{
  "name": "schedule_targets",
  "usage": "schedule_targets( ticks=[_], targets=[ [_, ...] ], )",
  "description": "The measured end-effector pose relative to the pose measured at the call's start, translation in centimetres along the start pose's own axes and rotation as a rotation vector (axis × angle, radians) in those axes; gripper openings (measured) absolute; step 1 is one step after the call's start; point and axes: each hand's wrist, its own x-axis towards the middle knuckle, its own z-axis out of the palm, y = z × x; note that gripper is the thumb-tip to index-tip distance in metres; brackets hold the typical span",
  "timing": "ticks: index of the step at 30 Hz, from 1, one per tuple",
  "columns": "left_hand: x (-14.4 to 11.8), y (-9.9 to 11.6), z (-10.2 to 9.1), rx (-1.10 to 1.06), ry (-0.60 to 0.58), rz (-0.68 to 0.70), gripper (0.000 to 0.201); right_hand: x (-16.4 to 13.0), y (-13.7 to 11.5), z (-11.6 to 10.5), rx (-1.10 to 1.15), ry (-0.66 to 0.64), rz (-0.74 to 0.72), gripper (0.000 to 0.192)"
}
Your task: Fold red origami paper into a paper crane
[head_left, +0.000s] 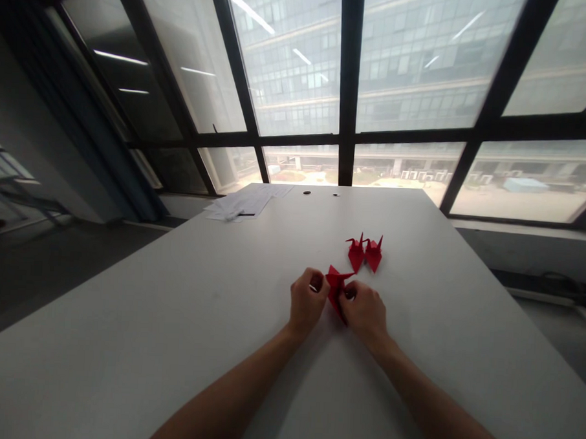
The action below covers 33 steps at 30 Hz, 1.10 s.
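1. Rising behind everything, the window [300,58] in its dark frame spans the far side.
2. Below it, the white tabletop [173,305] runs from the window toward the person.
3. Loose sheets [262,199] lie at its far left, well apart from the hands.
4. The left hand [309,303] and right hand [367,308] face each other near the middle; the fingers of both are curled in and appear to pinch the same piece.
5. That piece, the red folded paper [335,286], sits directly between them, touching both, so neither hand is nearer. Its long axis slants from far left to near right, its lower point beside the right hand. Whether it rests on the tabletop, I cannot tell.
6. Two red paper birds, one left [356,254] and one right [373,257], stand side by side just beyond the right hand.
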Motion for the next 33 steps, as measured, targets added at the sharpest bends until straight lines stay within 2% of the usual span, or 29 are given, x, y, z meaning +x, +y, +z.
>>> schedule_targets(
  ticks=[3, 6, 10, 13, 16, 21, 23, 28, 33],
  targets=[
    [0.2, -0.1, 0.0, -0.006, 0.008, -0.008, 0.008, 0.2, 0.1, -0.1, -0.014, 0.037, 0.006, 0.014],
    [0.6, -0.6, -0.1, -0.073, 0.028, -0.084, 0.012, 1.0, 0.7, 0.0, 0.225, 0.062, 0.015, 0.017],
    [1.1, -1.6, 0.0, -0.252, -0.013, -0.242, 0.020, 2.3, 1.8, 0.1, 0.546, 0.073, 0.127, 0.026],
    [1.3, -1.9, 0.0, -0.314, -0.053, -0.236, 0.022, 2.5, 2.4, 0.2, 0.632, 0.060, 0.159, 0.029],
    [1.3, -1.8, 0.0, -0.298, -0.055, -0.202, 0.020, 2.0, 2.4, 0.4, 0.575, 0.051, 0.074, 0.030],
    [0.9, -1.5, -0.1, -0.217, -0.055, -0.156, 0.018, 1.1, 1.7, 0.0, 0.130, 0.137, -0.099, 0.016],
    [0.9, -1.5, 0.0, -0.193, -0.049, -0.149, 0.017, 1.0, 1.5, -0.4, 0.050, 0.188, -0.138, 0.016],
    [1.0, -1.7, 0.3, -0.179, -0.039, -0.150, 0.017, 1.2, 1.3, -0.9, 0.068, 0.283, -0.187, 0.020],
    [1.0, -2.0, 0.5, -0.160, -0.027, -0.151, 0.021, 1.7, 1.2, -1.2, 0.216, 0.290, -0.223, 0.023]
  ],
)
